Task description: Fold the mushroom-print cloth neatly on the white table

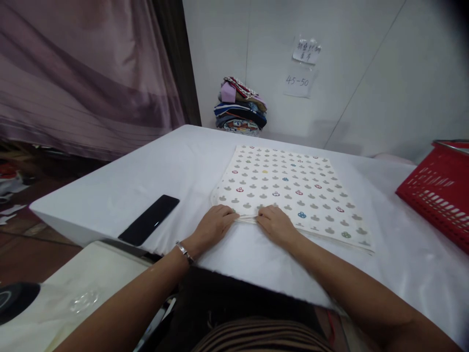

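Note:
A white cloth [274, 181] printed with small grey and coloured mushroom-like shapes lies folded in layers on the white-covered table [154, 161]. My left hand [216, 222] is closed on the near edge of this cloth at its left corner, fingers pinching the layers. A short way to the right, my right hand [274, 222] pinches the same near edge. Between the two hands the stacked edges show slightly lifted. The rest of the cloth spreads flat toward the wall and to the right.
A black phone [149, 220] lies at the table's left front edge. At the back stands a stack of folded fabrics [241, 107] by the wall. A red plastic basket [439, 190] is at the right. Handwritten paper signs [297, 82] hang on the wall.

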